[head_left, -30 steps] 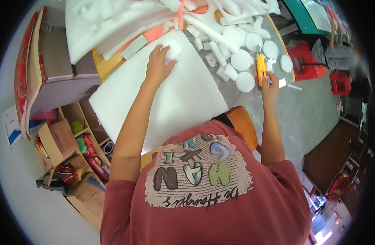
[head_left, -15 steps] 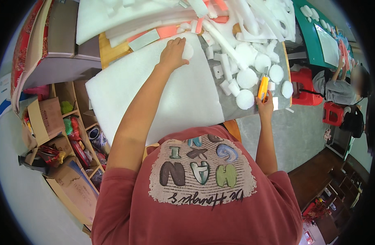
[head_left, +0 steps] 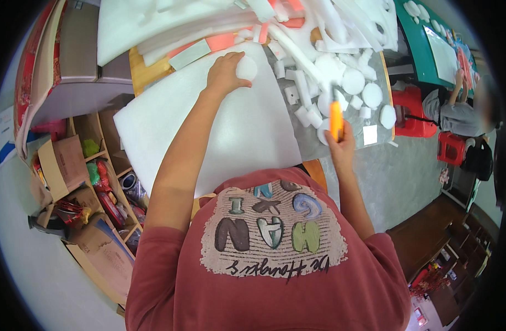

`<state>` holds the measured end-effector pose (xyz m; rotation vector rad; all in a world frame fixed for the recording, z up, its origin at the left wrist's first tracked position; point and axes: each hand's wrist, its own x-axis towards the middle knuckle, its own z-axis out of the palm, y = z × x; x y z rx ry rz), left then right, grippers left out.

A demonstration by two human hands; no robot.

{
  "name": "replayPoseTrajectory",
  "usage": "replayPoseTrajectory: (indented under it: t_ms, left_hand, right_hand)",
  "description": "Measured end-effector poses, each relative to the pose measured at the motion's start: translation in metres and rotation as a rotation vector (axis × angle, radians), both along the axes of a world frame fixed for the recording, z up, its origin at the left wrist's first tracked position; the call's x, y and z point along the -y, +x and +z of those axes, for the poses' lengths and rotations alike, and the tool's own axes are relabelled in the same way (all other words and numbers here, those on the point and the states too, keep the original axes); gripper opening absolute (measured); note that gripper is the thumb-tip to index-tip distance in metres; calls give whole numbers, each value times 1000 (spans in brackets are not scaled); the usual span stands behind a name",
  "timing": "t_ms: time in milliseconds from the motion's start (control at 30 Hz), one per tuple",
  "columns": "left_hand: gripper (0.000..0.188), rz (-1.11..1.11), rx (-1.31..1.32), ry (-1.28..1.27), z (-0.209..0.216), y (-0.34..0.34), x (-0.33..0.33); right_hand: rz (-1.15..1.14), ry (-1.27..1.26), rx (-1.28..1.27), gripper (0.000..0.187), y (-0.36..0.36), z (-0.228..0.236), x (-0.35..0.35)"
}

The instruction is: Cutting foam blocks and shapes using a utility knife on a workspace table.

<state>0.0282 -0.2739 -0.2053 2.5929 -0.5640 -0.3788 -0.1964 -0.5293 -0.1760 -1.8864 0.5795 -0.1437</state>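
Observation:
A large white foam sheet (head_left: 209, 132) lies in front of me. On its far part is a round white foam disc (head_left: 247, 70). My left hand (head_left: 226, 73) curves around the disc's left side, thumb and fingers at its edge, holding it against the sheet. My right hand (head_left: 342, 144) is closed around an orange utility knife (head_left: 336, 120), raised over the table to the right of the sheet. The knife's tip points away from me and is smeared by motion. Beneath and beyond it are several foam discs (head_left: 372, 95) and small foam blocks (head_left: 302, 115).
Foam sheets and strips (head_left: 170, 33) with pink pieces (head_left: 220, 42) are heaped along the far side. A white square (head_left: 370, 134) lies at the table's right edge. Red stools (head_left: 452, 148) and another person (head_left: 457, 113) are at the right; shelves with boxes (head_left: 62, 165) stand left.
My right hand has brought the knife leftward, from the discs' right side toward the sheet. My left hand stays at the disc; the whole view has shifted slightly.

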Motion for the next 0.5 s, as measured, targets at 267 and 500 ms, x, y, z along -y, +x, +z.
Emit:
replayPoseTrajectory:
  t_ms: [267, 500]
  left_hand:
    - [83, -16, 23, 18, -7, 6, -2]
    - [85, -4, 102, 3, -7, 2, 6]
  right_hand:
    - [267, 283, -116, 41, 2, -44, -61]
    - [157, 731, -114, 35, -15, -54, -61]
